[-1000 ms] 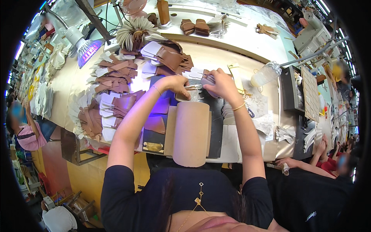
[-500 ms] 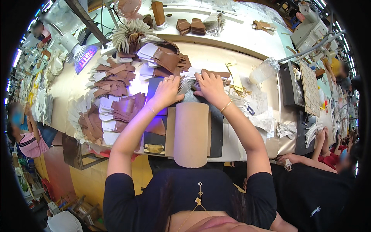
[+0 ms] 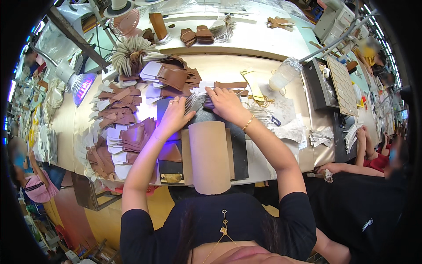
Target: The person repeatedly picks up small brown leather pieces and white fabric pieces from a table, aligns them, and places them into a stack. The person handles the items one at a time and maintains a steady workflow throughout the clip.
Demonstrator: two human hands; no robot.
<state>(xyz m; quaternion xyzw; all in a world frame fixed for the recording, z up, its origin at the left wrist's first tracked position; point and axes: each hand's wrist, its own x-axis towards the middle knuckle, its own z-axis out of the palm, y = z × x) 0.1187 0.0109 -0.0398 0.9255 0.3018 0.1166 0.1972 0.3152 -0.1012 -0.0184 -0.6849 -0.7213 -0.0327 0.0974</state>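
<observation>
My left hand (image 3: 177, 115) curls round the left side of a fanned stack of thin grey pieces (image 3: 192, 104), its thumb at the lower edge. Beside it, my right hand (image 3: 228, 106) bends over a second fan of dark, thin-edged pieces (image 3: 209, 103), fingers across the top and thumb below. Both fans rest on a dark grey surface (image 3: 210, 116), their outer parts hidden under my hands. Nearer to me, a curved tan board (image 3: 210, 158) lies between my forearms. A brown strip with a white end (image 3: 231, 85) sits just beyond my right hand.
Piles of brown and white cut pieces (image 3: 132, 141) lie to the left, below a lit lamp (image 3: 82, 86). Right of my hand are a yellow piece (image 3: 252, 86), a plastic-wrapped jar (image 3: 283, 75) and a black box (image 3: 320, 86). Other people work at both sides.
The whole view has shifted, so the table appears further left. My hands stay at the two fans; more of the grey fan shows beside my left hand.
</observation>
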